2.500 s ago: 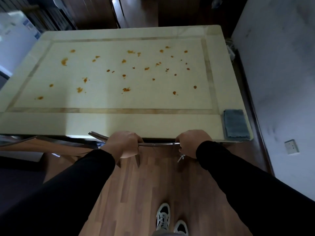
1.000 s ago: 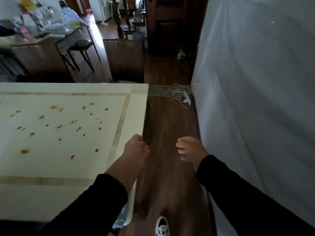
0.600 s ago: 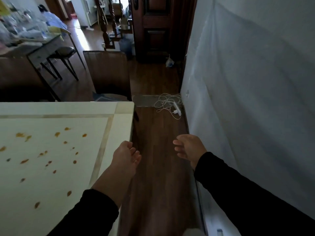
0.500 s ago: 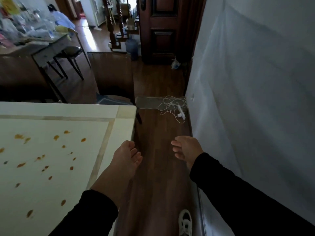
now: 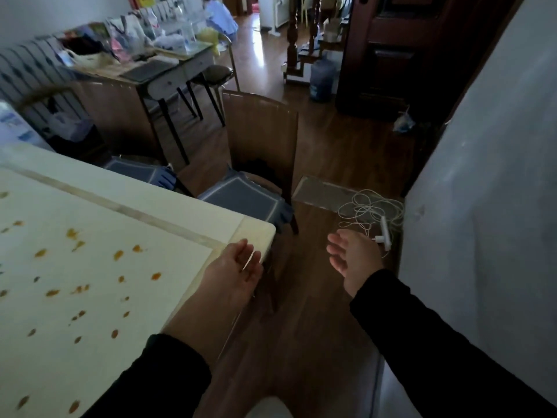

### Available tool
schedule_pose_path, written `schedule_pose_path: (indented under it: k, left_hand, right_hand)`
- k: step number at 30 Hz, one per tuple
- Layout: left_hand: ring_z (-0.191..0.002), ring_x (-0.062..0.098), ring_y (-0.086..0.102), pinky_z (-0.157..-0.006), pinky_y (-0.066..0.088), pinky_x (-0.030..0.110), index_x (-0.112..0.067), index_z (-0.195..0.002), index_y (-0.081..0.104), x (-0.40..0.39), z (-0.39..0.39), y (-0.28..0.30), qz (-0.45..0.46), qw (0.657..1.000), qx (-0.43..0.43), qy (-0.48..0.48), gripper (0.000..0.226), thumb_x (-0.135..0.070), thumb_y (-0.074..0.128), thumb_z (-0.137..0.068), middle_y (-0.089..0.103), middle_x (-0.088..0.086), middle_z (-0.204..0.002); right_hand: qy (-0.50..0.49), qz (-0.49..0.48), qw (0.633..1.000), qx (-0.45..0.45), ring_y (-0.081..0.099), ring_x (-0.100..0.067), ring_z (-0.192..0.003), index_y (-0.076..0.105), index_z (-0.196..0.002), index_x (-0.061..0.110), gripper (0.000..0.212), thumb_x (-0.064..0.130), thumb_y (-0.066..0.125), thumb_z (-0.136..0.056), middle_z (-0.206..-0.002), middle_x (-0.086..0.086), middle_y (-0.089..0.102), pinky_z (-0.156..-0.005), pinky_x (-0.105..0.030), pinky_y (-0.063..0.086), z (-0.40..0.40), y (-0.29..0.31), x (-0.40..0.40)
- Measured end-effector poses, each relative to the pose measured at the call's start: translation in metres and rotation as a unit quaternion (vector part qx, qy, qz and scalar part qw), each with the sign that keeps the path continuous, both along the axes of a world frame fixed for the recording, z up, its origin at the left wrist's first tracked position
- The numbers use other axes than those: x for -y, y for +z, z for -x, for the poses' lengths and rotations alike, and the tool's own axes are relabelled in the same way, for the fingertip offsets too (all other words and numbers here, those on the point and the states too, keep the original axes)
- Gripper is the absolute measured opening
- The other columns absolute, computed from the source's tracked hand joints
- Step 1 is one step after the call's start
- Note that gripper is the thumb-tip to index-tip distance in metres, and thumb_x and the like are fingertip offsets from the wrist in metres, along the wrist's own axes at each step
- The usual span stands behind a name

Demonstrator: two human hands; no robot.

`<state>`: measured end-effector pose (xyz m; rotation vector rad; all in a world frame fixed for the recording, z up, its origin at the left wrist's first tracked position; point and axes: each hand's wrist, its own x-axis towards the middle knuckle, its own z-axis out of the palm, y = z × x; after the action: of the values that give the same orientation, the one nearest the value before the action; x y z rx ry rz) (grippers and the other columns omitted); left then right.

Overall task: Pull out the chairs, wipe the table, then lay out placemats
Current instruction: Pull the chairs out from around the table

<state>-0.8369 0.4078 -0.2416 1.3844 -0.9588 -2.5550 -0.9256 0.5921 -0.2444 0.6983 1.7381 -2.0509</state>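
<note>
Black sleeves lead to both hands, released and holding nothing: the left hand (image 5: 238, 267) over the corner of the stained tabletop (image 5: 120, 236), the right hand (image 5: 352, 257) above the floor. Just beyond the corner a chair (image 5: 259, 164) sits tucked in. Best gripped at the backrest's top and drawn straight back, clear of the white cable (image 5: 370, 209).

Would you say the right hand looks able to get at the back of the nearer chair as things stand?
Probably yes, after a step forward. The right hand is open and empty over bare floor, and nothing stands between it and the chair. The white cable lies to the right, off that path.
</note>
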Motion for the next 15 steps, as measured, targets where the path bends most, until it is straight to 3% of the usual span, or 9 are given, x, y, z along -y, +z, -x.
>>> schedule_pose_path:
  k: [3, 6, 11, 15]
  left_hand:
    - [-0.079, 0.015, 0.066, -0.077, 0.051, 0.028, -0.011, -0.099, 0.069, 0.007, 0.053, -0.002, 0.013, 1.000, 0.008, 0.008, 0.009, -0.018, 0.067, -0.094, 0.066, -0.001, -0.075]
    - [-0.065, 0.011, 0.063, -0.066, 0.051, 0.024, -0.012, -0.095, 0.069, 0.022, 0.116, -0.009, 0.029, 1.000, 0.003, -0.001, 0.009, -0.017, 0.072, -0.089, 0.065, -0.002, -0.070]
    - [-0.062, 0.010, 0.058, -0.061, 0.047, 0.023, -0.011, -0.089, 0.068, 0.031, 0.240, -0.013, 0.030, 0.999, 0.024, 0.001, 0.008, -0.016, 0.066, -0.094, 0.062, -0.002, -0.065]
    - [-0.067, 0.012, 0.060, -0.063, 0.049, 0.025, -0.010, -0.089, 0.067, 0.027, 0.322, 0.001, 0.022, 1.000, 0.022, 0.000, 0.012, -0.017, 0.061, -0.097, 0.062, 0.001, -0.074]
  right_hand:
    - [0.006, -0.003, 1.000, 0.007, 0.066, -0.015, -0.092, 0.064, -0.109, 0.015, 0.015, 0.016, 0.052, -0.100, -0.100, 0.000, 0.071, -0.084, -0.033, 0.050, 0.050, -0.002, 0.000]
    - [0.007, -0.033, 0.999, 0.007, 0.066, -0.012, -0.094, 0.064, -0.110, 0.016, 0.018, 0.015, 0.048, -0.102, -0.102, 0.001, 0.070, -0.080, -0.030, 0.047, 0.110, -0.007, 0.001]
    - [-0.025, -0.046, 0.999, 0.004, 0.064, -0.012, -0.088, 0.063, -0.106, 0.018, 0.016, 0.017, 0.048, -0.101, -0.098, 0.000, 0.068, -0.078, -0.030, 0.043, 0.219, -0.006, 0.004]
    - [-0.042, -0.028, 0.999, -0.015, 0.060, -0.011, -0.076, 0.061, -0.095, 0.019, 0.012, 0.018, 0.049, -0.099, -0.086, 0.001, 0.063, -0.076, -0.030, 0.042, 0.286, 0.005, 0.004]
